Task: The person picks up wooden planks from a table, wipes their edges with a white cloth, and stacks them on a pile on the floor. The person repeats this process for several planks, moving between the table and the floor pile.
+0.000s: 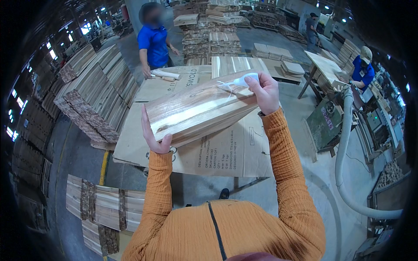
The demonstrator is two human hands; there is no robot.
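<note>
Item, at your left: one tall stack of timber boards (98,82), pale faces and rough brown edges, standing on the floor. Item, beyond: piled timber (224,39), many layers high. Item, directly before you: brown cardboard (143,135), printed, laid flat at about waist level. Item, to the right: one bench (321,64), pale top, with a green machine cabinet (323,114) nearer you. Item: one co-worker (153,45) in a blue shirt, at the far left corner of the cardboard, one hand beside pale cylinders (166,75) lying on it. Item: one ribbed grey hose (344,135), curving down along your right. Item, principal: one wooden panel (196,104), striped in light and brown, raised above the cardboard and tilted, its left end lower than its right. Your left hand (153,132) has its grip on that left end, fingers along the edge, thumb at the near corner. Your right hand (263,89), at the panel's right end, grasps one small white bottle (249,80), nozzle pointing left over the panel; whether its hidden fingers also bear on the wood, you cannot tell. Item, smallest: thin white strands (227,85) by the nozzle.
</note>
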